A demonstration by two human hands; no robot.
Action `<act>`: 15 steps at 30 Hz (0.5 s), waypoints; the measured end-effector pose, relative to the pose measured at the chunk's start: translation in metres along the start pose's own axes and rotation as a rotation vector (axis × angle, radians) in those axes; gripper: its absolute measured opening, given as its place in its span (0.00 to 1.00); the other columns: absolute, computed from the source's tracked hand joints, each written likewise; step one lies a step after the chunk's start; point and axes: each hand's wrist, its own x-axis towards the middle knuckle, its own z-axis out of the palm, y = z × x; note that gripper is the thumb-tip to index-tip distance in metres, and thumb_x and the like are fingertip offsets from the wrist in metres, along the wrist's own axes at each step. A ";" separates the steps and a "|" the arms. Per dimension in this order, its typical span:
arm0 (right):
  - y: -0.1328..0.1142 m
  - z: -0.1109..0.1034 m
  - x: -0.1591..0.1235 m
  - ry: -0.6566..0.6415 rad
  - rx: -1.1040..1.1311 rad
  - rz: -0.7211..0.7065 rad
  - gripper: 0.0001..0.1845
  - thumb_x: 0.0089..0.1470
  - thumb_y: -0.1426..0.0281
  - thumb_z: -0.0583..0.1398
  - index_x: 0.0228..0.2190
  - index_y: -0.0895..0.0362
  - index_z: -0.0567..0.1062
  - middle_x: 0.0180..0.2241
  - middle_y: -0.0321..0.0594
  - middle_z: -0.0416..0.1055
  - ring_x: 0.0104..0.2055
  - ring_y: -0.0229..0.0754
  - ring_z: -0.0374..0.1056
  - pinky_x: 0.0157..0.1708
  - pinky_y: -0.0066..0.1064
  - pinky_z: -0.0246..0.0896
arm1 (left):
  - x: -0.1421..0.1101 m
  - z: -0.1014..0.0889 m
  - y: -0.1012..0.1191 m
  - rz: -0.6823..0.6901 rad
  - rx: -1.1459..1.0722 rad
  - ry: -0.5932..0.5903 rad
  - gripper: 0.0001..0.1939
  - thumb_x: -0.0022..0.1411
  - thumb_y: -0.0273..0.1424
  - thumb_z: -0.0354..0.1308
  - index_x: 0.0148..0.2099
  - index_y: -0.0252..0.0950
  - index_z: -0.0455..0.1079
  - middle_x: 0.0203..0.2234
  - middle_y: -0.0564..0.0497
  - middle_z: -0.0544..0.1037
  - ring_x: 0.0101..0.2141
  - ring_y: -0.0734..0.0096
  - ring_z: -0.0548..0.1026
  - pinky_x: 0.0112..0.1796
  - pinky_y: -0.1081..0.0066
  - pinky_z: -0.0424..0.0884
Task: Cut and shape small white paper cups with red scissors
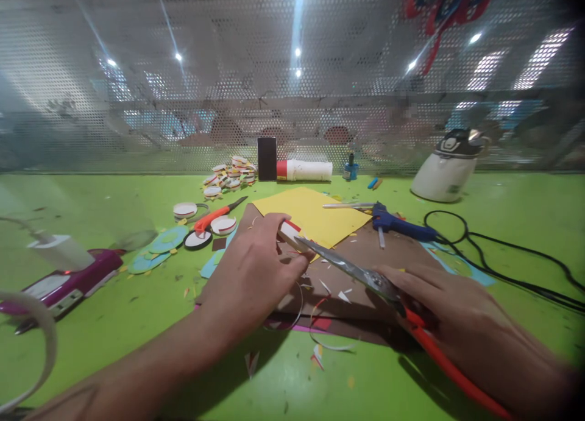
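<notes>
Between the thumb and fingers of my left hand (256, 265) is a small white paper piece with a red patch (289, 231). My right hand (457, 311) grips a large pair of scissors (361, 273) with red-orange handles. The tip of the blades meets or lies just beside the white piece; I cannot tell whether it is cutting in. Below both hands lies brown card (397, 256), with a sheet of yellow paper (315, 211) on its far part. Thin curled strips and white and red paper scraps (344, 297) are strewn over the card.
A blue glue gun (402, 225) with a black cord lies right of the yellow paper. An orange-handled cutter (212, 219) and light blue discs (169, 239) lie left. Behind stand a phone (267, 159) and a white bottle (445, 171). A purple power strip (91, 273) sits far left.
</notes>
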 end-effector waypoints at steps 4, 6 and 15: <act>-0.001 0.001 -0.002 -0.006 -0.016 0.012 0.22 0.52 0.76 0.55 0.49 0.54 0.72 0.38 0.48 0.79 0.33 0.55 0.76 0.27 0.46 0.72 | -0.001 0.000 0.000 -0.012 0.002 -0.003 0.18 0.58 0.33 0.61 0.51 0.41 0.67 0.39 0.48 0.80 0.38 0.58 0.76 0.39 0.60 0.68; -0.002 0.001 -0.002 -0.010 -0.027 0.019 0.22 0.52 0.75 0.55 0.50 0.54 0.72 0.38 0.48 0.79 0.32 0.56 0.77 0.26 0.47 0.72 | -0.001 0.000 0.000 -0.012 -0.001 -0.001 0.17 0.57 0.33 0.61 0.50 0.41 0.68 0.38 0.49 0.80 0.36 0.60 0.76 0.39 0.61 0.69; -0.007 -0.004 0.001 -0.059 -0.046 0.021 0.19 0.52 0.76 0.53 0.44 0.56 0.76 0.30 0.45 0.79 0.25 0.53 0.75 0.30 0.48 0.74 | 0.001 0.004 -0.003 -0.008 0.006 0.011 0.19 0.58 0.33 0.61 0.52 0.40 0.67 0.39 0.48 0.80 0.37 0.60 0.77 0.38 0.60 0.70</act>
